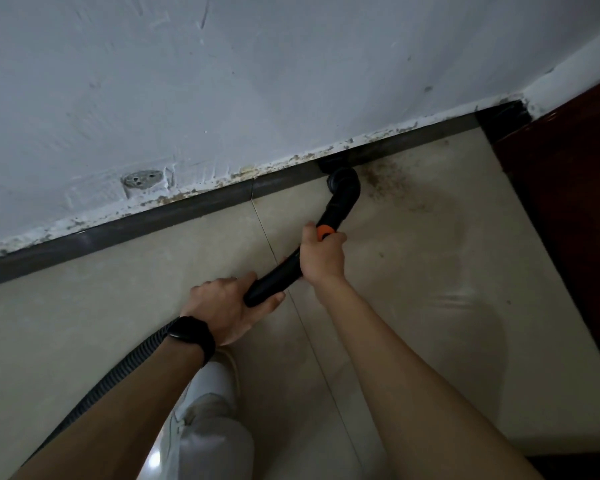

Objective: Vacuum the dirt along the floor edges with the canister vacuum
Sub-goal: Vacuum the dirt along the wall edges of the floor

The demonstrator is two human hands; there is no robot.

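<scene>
Both hands are closed around the black vacuum pipe [284, 268]: the right hand [323, 256] grips just below its orange ring [324, 232], the left hand [227, 306] lower down where the ribbed hose [118, 370] trails back. Beyond the right hand, the nozzle [342, 181] presses against the dark skirting [187, 207], and scattered dirt [392, 187] lies just to its right. Sweeping slowly rightward, tight along that edge, should work best, though the dark wooden panel [568, 202] closes off the corner ahead.

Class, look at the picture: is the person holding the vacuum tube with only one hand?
No: the left hand and the right hand both grip the black vacuum tube.
</scene>
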